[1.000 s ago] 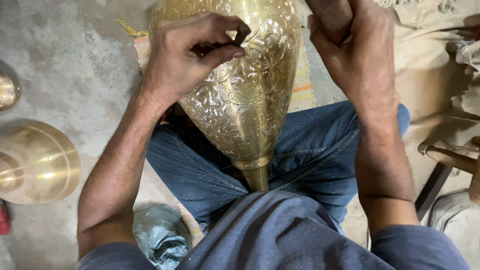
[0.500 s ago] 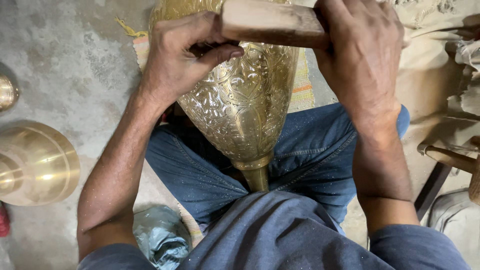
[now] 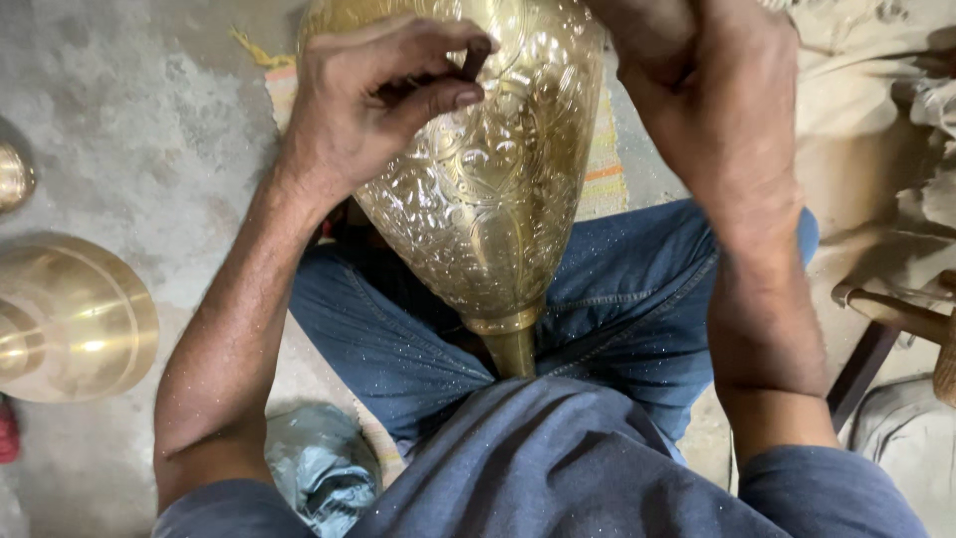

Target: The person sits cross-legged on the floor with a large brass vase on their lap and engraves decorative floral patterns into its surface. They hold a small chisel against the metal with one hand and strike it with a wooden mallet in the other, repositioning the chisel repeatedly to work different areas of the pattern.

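A large brass vase point(image 3: 498, 199), covered in embossed floral patterns, rests upside down between my knees with its narrow neck pointing at my lap. My left hand point(image 3: 368, 110) lies on the vase's upper left side and pinches a small dark punch point(image 3: 470, 62) between thumb and fingers, tip against the metal. My right hand point(image 3: 717, 110) is raised at the top of the view in a closed fist, above the vase's right side. The wooden mallet it grips is hidden by the fist and the frame edge.
A round brass dome-shaped piece point(image 3: 70, 319) lies on the concrete floor at the left, with a smaller brass item point(image 3: 12, 174) above it. A striped mat point(image 3: 602, 169) lies under the vase. A crumpled grey cloth point(image 3: 319, 463) sits by my left thigh. A wooden-handled tool point(image 3: 896, 314) and sacks point(image 3: 876, 120) are at the right.
Half a second ago the wooden mallet came down across the punch in my left hand; my right hand has now lifted it up out of view. The left hand and vase stayed put.
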Available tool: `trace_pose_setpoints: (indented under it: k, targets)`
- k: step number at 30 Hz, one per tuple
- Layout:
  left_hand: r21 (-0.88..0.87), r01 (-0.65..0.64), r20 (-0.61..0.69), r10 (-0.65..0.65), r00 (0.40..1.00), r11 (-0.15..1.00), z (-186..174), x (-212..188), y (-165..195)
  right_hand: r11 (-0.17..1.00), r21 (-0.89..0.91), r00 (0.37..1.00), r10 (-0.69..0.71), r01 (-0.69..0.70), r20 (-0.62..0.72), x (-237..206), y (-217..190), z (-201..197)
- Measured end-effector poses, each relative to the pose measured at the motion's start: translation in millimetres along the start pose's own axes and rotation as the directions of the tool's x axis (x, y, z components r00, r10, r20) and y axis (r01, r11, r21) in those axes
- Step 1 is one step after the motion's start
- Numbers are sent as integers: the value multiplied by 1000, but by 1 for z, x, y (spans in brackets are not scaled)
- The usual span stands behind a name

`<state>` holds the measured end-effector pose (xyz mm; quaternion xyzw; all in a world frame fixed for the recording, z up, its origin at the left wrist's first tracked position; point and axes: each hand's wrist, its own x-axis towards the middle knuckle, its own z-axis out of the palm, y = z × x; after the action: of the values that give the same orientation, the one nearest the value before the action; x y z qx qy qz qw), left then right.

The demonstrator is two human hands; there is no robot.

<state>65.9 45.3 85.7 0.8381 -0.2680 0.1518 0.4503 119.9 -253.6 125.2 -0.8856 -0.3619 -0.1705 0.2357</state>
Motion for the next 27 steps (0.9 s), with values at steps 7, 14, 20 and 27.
trace_pose_setpoints:
  k: [7, 14, 20, 27]
  targets:
    - [14, -2, -34, 2, 999, 1000, 1, -6, -2, 997, 72, 999, 20, -22, 28, -3, 7, 10]
    - [25, 40, -24, -39, 999, 999, 9, -5, 0, 997, -60, 998, -59, 57, -32, -9, 10, 11]
    - [-6, 79, 21, -79, 997, 997, 5, -2, 9, 993, -51, 990, -114, 110, -78, -12, 12, 12]
    - [32, 33, 35, -35, 999, 999, 3, 1, 14, 973, 201, 987, 131, -111, -91, -16, 17, 19]
